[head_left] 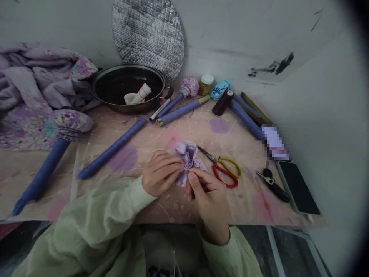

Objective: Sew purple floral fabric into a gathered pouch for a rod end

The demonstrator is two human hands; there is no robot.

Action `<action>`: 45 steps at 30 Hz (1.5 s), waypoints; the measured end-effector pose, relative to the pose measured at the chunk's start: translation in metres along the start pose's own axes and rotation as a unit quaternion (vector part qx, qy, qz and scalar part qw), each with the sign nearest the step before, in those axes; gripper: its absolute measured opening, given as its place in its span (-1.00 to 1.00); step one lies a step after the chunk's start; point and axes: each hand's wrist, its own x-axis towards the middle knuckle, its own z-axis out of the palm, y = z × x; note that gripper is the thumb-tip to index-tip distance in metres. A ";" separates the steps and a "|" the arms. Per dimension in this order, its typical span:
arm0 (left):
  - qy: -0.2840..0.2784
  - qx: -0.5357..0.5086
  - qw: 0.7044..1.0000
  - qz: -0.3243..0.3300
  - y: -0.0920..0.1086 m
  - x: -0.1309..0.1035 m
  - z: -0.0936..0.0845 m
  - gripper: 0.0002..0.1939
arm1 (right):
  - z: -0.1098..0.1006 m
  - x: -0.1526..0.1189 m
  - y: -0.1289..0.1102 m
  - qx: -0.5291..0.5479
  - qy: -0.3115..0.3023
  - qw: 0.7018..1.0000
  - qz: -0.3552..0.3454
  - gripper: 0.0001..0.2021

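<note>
patterned tablecloth (155,142), left hand (162,173) and right hand (208,192) pinching gathered purple cloth (186,152), scissors (220,165) beside it

Before you on the worktop (245,152), the scissors (216,160) lie just right of the gathered cloth (187,152) between your hands. Farther right are the keys (271,184), then the phone (299,187). Behind the cloth, toward the wall, stand the jar (205,86) and, nearer you and right, the thread spool (223,103). To your left is the fabric heap (37,80); between it and the jar sits the pan (111,104), with the cup (129,100) in it.
</note>
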 end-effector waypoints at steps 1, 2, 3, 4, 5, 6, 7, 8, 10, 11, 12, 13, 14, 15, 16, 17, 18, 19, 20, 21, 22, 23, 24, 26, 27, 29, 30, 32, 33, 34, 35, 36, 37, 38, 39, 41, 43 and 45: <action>0.001 -0.002 1.000 0.000 0.000 0.000 0.000 -0.86 | 0.000 0.000 0.000 -0.001 -0.001 1.000 0.001 -0.86; 0.003 -0.005 1.000 0.001 0.000 0.000 0.001 -0.86 | -0.001 0.000 0.000 -0.003 -0.001 1.000 0.001 -0.86; 0.005 -0.007 1.000 0.000 -0.001 -0.001 0.001 -0.86 | -0.001 0.000 -0.001 -0.005 -0.002 1.000 0.000 -0.86; 0.005 -0.008 1.000 -0.002 -0.001 0.000 0.001 -0.86 | -0.002 0.000 -0.001 -0.007 -0.002 1.000 0.001 -0.85; 0.003 -0.008 1.000 -0.005 -0.001 0.000 0.001 -0.86 | -0.002 0.000 -0.001 -0.010 -0.004 1.000 0.004 -0.85; 0.001 -0.007 1.000 -0.008 -0.001 0.000 0.000 -0.86 | -0.003 0.000 -0.001 -0.013 -0.004 1.000 0.007 -0.84; -0.001 -0.007 1.000 -0.010 0.000 0.001 0.000 -0.86 | -0.003 0.000 -0.001 -0.017 -0.006 1.000 0.011 -0.83; -0.004 -0.008 1.000 -0.011 0.000 0.001 0.000 -0.86 | -0.004 0.001 -0.002 -0.022 -0.007 1.000 0.014 -0.82; -0.006 -0.015 1.000 -0.008 0.001 0.002 0.000 -0.87 | -0.005 0.001 -0.002 -0.031 -0.005 0.999 0.018 -0.81; -0.006 -0.019 1.000 -0.005 0.001 0.003 0.000 -0.87 | -0.005 0.001 -0.003 -0.033 -0.004 0.999 0.018 -0.80; -0.007 -0.023 1.000 -0.003 0.001 0.003 -0.001 -0.86 | -0.006 0.002 -0.003 -0.035 -0.004 0.999 0.020 -0.80; -0.007 -0.026 1.000 0.000 0.001 0.003 -0.001 -0.86 | -0.006 0.002 -0.003 -0.036 -0.006 0.999 0.022 -0.80; -0.008 -0.028 1.000 0.002 0.001 0.004 -0.001 -0.85 | -0.007 0.002 -0.003 -0.038 -0.007 0.999 0.024 -0.80; -0.008 -0.030 1.000 0.004 0.000 0.003 -0.001 -0.85 | -0.007 0.002 -0.003 -0.042 -0.011 0.999 0.024 -0.80; -0.010 -0.032 0.999 0.005 0.000 0.003 -0.001 -0.85 | -0.008 0.002 -0.003 -0.048 -0.014 0.998 0.023 -0.81; -0.010 -0.034 0.999 0.006 -0.001 0.003 -0.001 -0.85 | -0.008 0.002 -0.002 -0.055 -0.017 0.998 0.020 -0.81; -0.011 -0.035 0.999 0.006 -0.001 0.003 -0.001 -0.85 | -0.009 0.002 -0.002 -0.062 -0.019 0.998 0.015 -0.81; -0.012 -0.038 0.999 0.008 -0.001 0.003 -0.001 -0.85 | -0.009 0.002 -0.002 -0.068 -0.021 0.997 0.011 -0.81; -0.014 -0.041 0.999 0.009 -0.002 0.002 -0.002 -0.85 | -0.010 0.003 -0.001 -0.075 -0.024 0.997 0.007 -0.80; -0.016 -0.044 0.999 0.011 -0.002 0.002 -0.001 -0.85 | -0.010 0.003 -0.001 -0.082 -0.026 0.996 0.004 -0.80; -0.018 -0.048 0.999 0.012 -0.002 0.001 -0.001 -0.85 | -0.010 0.003 -0.001 -0.089 -0.028 0.996 0.002 -0.78; -0.017 -0.052 0.998 0.012 -0.002 0.000 -0.001 -0.85 | -0.010 0.003 -0.001 -0.095 -0.030 0.995 0.001 -0.76; -0.016 -0.056 0.998 0.012 -0.002 0.000 -0.001 -0.84 | -0.010 0.003 -0.002 -0.100 -0.032 0.994 -0.001 -0.74; -0.013 -0.062 0.998 0.007 -0.001 -0.001 0.000 -0.83 | -0.009 0.003 -0.003 -0.109 -0.033 0.993 -0.006 -0.69; -0.014 -0.064 0.998 0.004 -0.001 -0.002 0.001 -0.83 | -0.009 0.003 -0.004 -0.113 -0.032 0.993 -0.008 -0.68; -0.019 -0.067 0.998 0.000 -0.001 -0.002 0.001 -0.82 | -0.008 0.003 -0.005 -0.119 -0.030 0.992 -0.010 -0.68; -0.021 -0.068 0.997 -0.001 -0.001 -0.002 0.002 -0.82 | -0.008 0.003 -0.005 -0.121 -0.028 0.992 -0.010 -0.69; -0.019 -0.071 0.997 -0.001 -0.001 -0.003 0.002 -0.82 | -0.007 0.003 -0.005 -0.117 -0.024 0.993 -0.011 -0.68; -0.016 -0.073 0.997 0.001 -0.001 -0.003 0.003 -0.82 | -0.007 0.003 -0.004 -0.113 -0.023 0.993 -0.009 -0.68; -0.014 -0.073 0.997 0.004 -0.001 -0.003 0.003 -0.83 | -0.007 0.003 -0.004 -0.108 -0.021 0.994 -0.006 -0.67; -0.012 -0.074 0.997 0.006 -0.002 -0.004 0.004 -0.83 | -0.007 0.003 -0.003 -0.104 -0.020 0.994 -0.001 -0.67; -0.012 -0.075 0.997 0.008 -0.002 -0.004 0.004 -0.83 | -0.007 0.003 -0.002 -0.100 -0.020 0.995 0.004 -0.66; -0.014 -0.076 0.997 0.009 -0.002 -0.005 0.005 -0.84 | -0.007 0.002 -0.002 -0.098 -0.018 0.995 0.009 -0.65; -0.017 -0.077 0.997 0.009 -0.002 -0.006 0.005 -0.84 | -0.007 0.002 -0.001 -0.097 -0.016 0.995 0.014 -0.64; -0.020 -0.079 0.997 0.008 -0.002 -0.006 0.006 -0.83 | -0.007 0.002 0.000 -0.097 -0.013 0.995 0.018 -0.64; -0.026 -0.080 0.996 0.007 -0.001 -0.007 0.006 -0.83 | -0.007 0.002 0.001 -0.096 -0.006 0.995 0.020 -0.63; -0.027 -0.077 0.997 0.007 -0.001 -0.006 0.006 -0.83 | -0.006 0.002 0.001 -0.088 -0.001 0.996 0.022 -0.63; -0.027 -0.071 0.997 0.007 -0.001 -0.005 0.006 -0.84 | -0.004 0.002 0.001 -0.068 0.000 0.997 0.029 -0.63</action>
